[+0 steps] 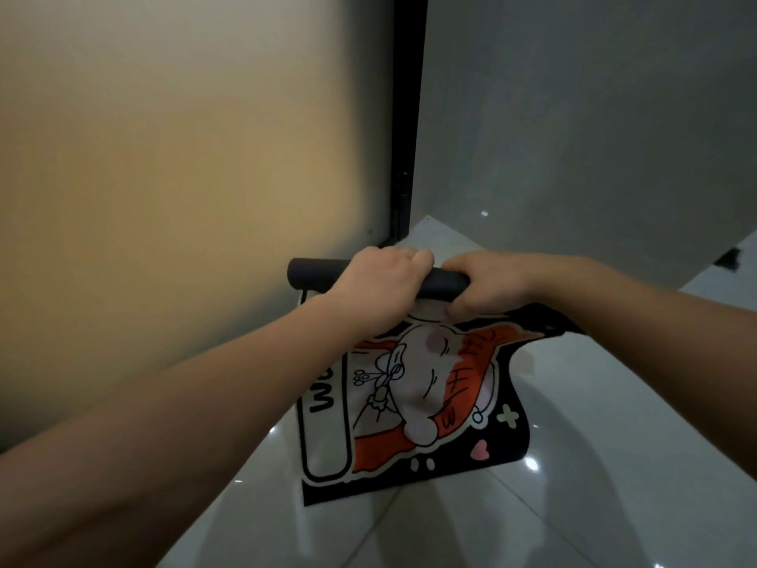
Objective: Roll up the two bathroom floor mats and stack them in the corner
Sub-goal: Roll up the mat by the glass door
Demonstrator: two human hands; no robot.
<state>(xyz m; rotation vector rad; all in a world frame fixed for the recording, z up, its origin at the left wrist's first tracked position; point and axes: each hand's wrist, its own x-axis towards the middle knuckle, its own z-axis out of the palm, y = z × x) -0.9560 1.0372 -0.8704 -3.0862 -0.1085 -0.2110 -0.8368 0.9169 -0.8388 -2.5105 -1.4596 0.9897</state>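
Clasping the rolled end of the black cartoon-printed floor mat (409,403), left hand (381,280) and right hand (487,285) hold a closed grip, likely to stop unrolling. Its loose part hangs near the far corner of the white tiled floor (614,444).

floor (573,506): glossy white tile, grout lines visible, a few glare spots. cartoon mat (409,403) sits on it just in front of the black door post (405,116); near edge looks down on the tile, far end is rolled into a dark tube and raised, right corner curls up off the tile. small dark object (727,258) on the tile well right of the post, at the wall base, can't tell what it is
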